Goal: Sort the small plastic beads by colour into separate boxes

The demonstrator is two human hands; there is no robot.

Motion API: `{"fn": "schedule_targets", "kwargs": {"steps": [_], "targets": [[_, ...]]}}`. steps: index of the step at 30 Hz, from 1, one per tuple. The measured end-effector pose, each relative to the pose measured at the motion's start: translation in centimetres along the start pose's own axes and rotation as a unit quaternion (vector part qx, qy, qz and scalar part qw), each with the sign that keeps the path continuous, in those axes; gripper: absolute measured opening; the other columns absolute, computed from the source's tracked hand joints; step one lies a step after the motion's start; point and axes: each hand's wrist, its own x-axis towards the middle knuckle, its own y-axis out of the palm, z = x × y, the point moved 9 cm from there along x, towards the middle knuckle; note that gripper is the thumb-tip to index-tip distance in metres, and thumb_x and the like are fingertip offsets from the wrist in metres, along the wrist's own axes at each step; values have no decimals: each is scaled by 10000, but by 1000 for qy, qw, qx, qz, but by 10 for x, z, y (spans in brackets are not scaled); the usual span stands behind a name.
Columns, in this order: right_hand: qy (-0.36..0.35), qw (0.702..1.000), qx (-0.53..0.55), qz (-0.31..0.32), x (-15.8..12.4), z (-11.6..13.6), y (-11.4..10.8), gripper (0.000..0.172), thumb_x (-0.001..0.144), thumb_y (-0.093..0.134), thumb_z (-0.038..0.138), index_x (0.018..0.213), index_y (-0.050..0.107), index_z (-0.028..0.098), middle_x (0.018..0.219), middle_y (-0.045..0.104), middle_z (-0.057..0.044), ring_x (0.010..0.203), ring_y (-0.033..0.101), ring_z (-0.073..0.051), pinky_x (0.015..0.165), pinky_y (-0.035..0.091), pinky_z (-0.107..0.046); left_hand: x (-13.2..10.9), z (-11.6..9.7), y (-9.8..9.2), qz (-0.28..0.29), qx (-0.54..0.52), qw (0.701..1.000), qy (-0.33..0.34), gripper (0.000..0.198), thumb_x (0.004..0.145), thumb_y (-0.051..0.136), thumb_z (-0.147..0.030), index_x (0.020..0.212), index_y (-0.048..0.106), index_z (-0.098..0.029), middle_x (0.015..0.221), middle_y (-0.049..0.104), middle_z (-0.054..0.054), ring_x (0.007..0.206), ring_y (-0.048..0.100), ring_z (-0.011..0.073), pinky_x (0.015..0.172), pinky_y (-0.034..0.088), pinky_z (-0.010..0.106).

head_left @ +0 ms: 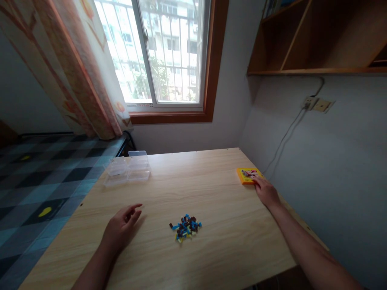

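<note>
A loose pile of small blue, dark brown and pale yellow pieces [186,227] lies near the middle of the wooden table. To its left, my left hand [121,223] hovers over or rests on the tabletop, fingers slightly curled and apart, with nothing in it. At the table's right edge lies a flat yellow box [248,176] with a printed top. My right hand [265,191] reaches to this box, its fingers on the near right part of the top. Whether the fingers grip the box or only touch it cannot be made out.
Clear plastic compartment boxes [138,167] stand at the table's back left. A checkered bed [60,177] adjoins the left side. The wooden table [187,181] meets a wall on the right, where a cable [281,141] hangs from a socket below a shelf [314,71].
</note>
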Motion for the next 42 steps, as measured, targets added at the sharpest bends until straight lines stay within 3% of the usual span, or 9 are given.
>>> {"fn": "schedule_targets", "kwargs": {"steps": [9, 13, 17, 22, 24, 26, 30, 36, 42], "targets": [[30, 998, -22, -51, -6, -38, 6, 390, 787, 474, 253, 1073, 735, 207, 1127, 743, -135, 1027, 707, -317, 907, 578, -486, -11, -19, 4, 0, 77, 997, 11, 411, 915, 478, -492, 1027, 757, -211, 903, 734, 55, 778, 667, 213, 740, 519, 317], [26, 997, -34, -69, -10, -58, 14, 389, 751, 516, 295, 1061, 749, 255, 1081, 750, -146, 853, 721, -344, 699, 572, -478, -8, -22, 5, -23, 143, 989, 39, 338, 927, 484, -376, 1065, 740, -203, 1001, 732, 75, 908, 672, 227, 855, 525, 332], [60, 995, -50, -62, -13, -84, 19, 382, 730, 576, 317, 1053, 762, 237, 976, 747, -217, 659, 689, -333, 511, 445, -440, 13, -27, 6, -63, 244, 964, 90, 308, 933, 495, -294, 1092, 738, -192, 1096, 718, 106, 1065, 628, 270, 964, 498, 366], [57, 995, -49, -60, -11, -86, 17, 379, 717, 591, 308, 1049, 761, 242, 935, 742, -225, 637, 668, -324, 533, 419, -449, 54, -24, 7, -102, 282, 950, 87, 349, 905, 507, -237, 1174, 713, -154, 1164, 687, 152, 1138, 552, 333, 983, 453, 438], [30, 995, -59, -78, -9, -69, 9, 382, 737, 571, 314, 1069, 745, 236, 990, 742, -206, 750, 686, -345, 624, 481, -464, 69, -24, 8, -115, 293, 945, 86, 365, 891, 516, -237, 1192, 700, -144, 1194, 674, 166, 1150, 533, 354, 979, 431, 467], [-20, 991, -61, -120, -7, -42, -5, 428, 761, 524, 303, 1134, 706, 197, 1139, 715, -185, 996, 674, -384, 824, 523, -515, 82, -25, 10, -124, 300, 942, 90, 390, 879, 517, -230, 1220, 679, -133, 1241, 658, 181, 1177, 512, 369, 980, 408, 486], [-118, 983, -69, -122, -6, 23, -15, 370, 814, 526, 252, 1146, 653, 147, 1334, 626, -197, 1327, 527, -378, 1105, 402, -572, 106, -27, 17, -132, 305, 937, 109, 440, 867, 497, -190, 1281, 638, -150, 1386, 598, 172, 1297, 444, 351, 1043, 339, 485], [-189, 980, -11, -52, -15, 119, -4, 281, 905, 557, 247, 1165, 650, 201, 1481, 538, -140, 1496, 349, -343, 1229, 260, -595, 129, -21, 26, -124, 309, 936, 117, 312, 850, 493, -203, 1049, 726, -144, 1192, 683, 178, 1192, 495, 351, 1019, 328, 481], [-194, 975, 107, 9, -10, 195, 13, 303, 897, 581, 237, 1181, 687, 248, 1476, 555, -94, 1485, 372, -335, 1244, 229, -610, 124, -33, 28, -102, 312, 932, 152, 281, 890, 480, -218, 932, 745, -134, 1032, 706, 194, 1079, 551, 356, 980, 354, 498]]}}
